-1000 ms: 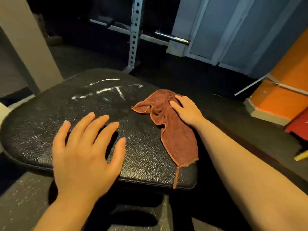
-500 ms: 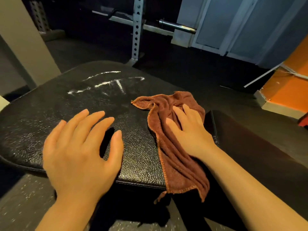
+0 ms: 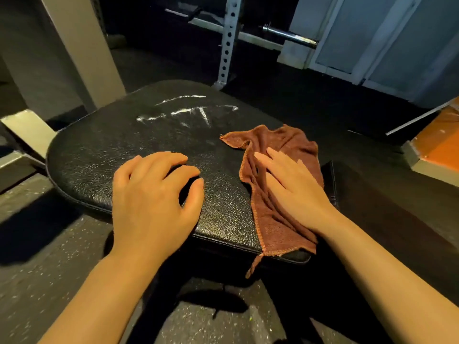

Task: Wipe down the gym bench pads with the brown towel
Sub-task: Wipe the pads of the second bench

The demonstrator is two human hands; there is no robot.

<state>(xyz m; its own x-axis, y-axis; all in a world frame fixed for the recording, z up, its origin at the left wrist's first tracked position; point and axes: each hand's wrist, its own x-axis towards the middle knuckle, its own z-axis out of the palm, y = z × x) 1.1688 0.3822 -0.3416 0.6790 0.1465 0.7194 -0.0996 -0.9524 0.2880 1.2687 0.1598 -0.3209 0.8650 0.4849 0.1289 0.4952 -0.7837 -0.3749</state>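
clearly, at lower centre the left hand [image 3: 154, 194] rests with curled fingers holding nothing, likely bracing the black bench pad [image 3: 99, 150], while right of centre the right hand [image 3: 295, 192] presses flat, straight fingers onto the brown towel [image 3: 278, 142] to wipe.

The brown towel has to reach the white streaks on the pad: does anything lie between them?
Nothing visible: bare black pad separates the brown towel from the white streaks. The left hand rests off to one side.
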